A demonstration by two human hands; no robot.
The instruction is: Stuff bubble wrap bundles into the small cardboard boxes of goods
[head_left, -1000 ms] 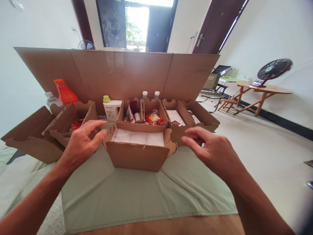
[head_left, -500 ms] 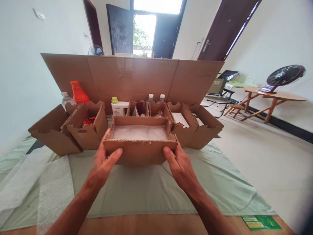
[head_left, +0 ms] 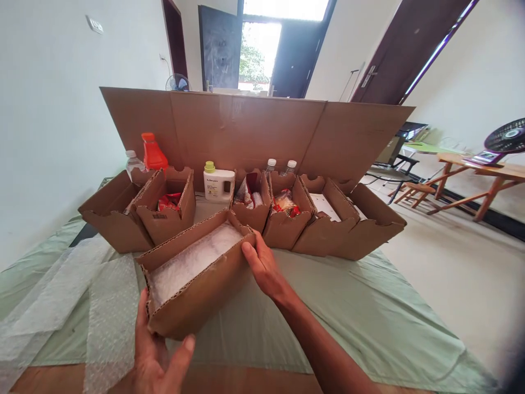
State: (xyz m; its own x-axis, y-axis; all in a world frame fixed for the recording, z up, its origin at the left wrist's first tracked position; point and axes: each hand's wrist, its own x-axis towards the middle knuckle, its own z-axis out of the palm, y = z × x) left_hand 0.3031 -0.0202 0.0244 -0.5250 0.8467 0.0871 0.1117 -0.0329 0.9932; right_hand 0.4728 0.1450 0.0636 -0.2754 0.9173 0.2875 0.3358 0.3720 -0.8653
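box [head_left: 208,291] lengthwise toward far right

A pale green cloth [head_left: 361,312] covers the wooden desk [head_left: 246,381]. On it, two open cardboard boxes [head_left: 112,227] stand left of the white handled jug [head_left: 213,186], four more boxes [head_left: 283,232] right of it; bubble wrap [head_left: 110,312] lies front-left of the jug, overhanging the desk's edge.
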